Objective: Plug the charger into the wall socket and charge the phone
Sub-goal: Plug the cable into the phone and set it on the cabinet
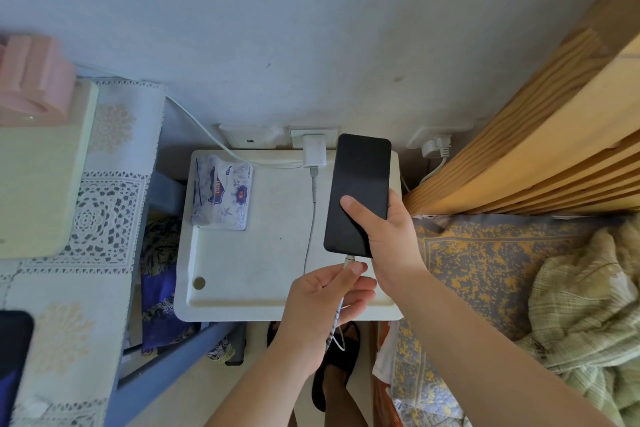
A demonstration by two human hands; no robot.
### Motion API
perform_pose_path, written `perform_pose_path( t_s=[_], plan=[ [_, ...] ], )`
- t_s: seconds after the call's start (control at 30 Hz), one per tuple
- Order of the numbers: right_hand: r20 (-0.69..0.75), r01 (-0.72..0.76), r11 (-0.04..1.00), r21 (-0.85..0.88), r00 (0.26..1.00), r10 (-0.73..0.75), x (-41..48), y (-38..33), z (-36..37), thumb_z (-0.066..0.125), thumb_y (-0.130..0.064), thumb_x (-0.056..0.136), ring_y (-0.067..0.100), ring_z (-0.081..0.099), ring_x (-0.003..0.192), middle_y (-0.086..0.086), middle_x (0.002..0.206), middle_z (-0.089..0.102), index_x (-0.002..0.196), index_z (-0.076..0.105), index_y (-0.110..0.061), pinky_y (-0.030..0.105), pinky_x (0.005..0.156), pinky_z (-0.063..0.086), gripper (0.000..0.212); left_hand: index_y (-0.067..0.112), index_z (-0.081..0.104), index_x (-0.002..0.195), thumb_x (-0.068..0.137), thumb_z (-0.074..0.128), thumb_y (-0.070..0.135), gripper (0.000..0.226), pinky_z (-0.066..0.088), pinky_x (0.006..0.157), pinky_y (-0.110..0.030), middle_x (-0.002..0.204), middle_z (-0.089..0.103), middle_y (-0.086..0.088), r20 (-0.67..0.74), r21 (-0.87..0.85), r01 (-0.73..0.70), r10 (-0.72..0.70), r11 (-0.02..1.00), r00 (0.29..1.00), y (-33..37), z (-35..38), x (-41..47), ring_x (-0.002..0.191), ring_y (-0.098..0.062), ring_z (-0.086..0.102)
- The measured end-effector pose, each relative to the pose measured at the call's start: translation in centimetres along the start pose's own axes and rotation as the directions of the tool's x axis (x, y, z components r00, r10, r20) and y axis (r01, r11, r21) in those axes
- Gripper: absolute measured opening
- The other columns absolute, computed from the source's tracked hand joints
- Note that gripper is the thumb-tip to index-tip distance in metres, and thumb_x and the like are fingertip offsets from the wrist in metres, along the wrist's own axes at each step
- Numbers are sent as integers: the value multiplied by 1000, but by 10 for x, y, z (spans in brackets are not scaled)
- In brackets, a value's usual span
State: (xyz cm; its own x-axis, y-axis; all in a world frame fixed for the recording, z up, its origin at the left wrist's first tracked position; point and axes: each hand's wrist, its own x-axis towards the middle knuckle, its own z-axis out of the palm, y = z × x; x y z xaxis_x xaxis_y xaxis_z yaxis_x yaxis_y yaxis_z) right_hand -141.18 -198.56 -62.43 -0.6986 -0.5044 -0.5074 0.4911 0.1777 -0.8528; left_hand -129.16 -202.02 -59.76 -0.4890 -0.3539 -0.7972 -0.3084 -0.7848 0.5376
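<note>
The white side table (242, 253) lies mostly bare through its middle and near edge, hemmed by a tissue pack (221, 192) at its far left, the plugged-in charger (314, 151) and hanging cable (310, 218), and the wooden bed frame (519, 156) on the right.

On the bench (263, 267) against the wall, a tissue pack (221, 192) lies left, the charger (314, 151) sits in the wall socket (313, 135) behind, its cable (310, 218) running forward to seemingly meet the phone (358, 192) at right, the bed (485, 260) beyond.
</note>
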Motion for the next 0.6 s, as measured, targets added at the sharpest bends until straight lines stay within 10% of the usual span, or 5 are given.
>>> perform_pose_path(
  t_s=[0.6],
  plan=[
    [-23, -15, 999, 38, 1000, 16, -1, 5, -5, 79, -28, 75, 15, 70, 96, -9, 101, 74, 99, 64, -41, 35, 79, 61, 31, 15, 80, 82, 55, 80, 42, 39, 60, 62, -27, 76, 78, -11, 5, 38, 28, -28, 999, 1000, -8, -4, -2, 69, -20, 74]
  ],
)
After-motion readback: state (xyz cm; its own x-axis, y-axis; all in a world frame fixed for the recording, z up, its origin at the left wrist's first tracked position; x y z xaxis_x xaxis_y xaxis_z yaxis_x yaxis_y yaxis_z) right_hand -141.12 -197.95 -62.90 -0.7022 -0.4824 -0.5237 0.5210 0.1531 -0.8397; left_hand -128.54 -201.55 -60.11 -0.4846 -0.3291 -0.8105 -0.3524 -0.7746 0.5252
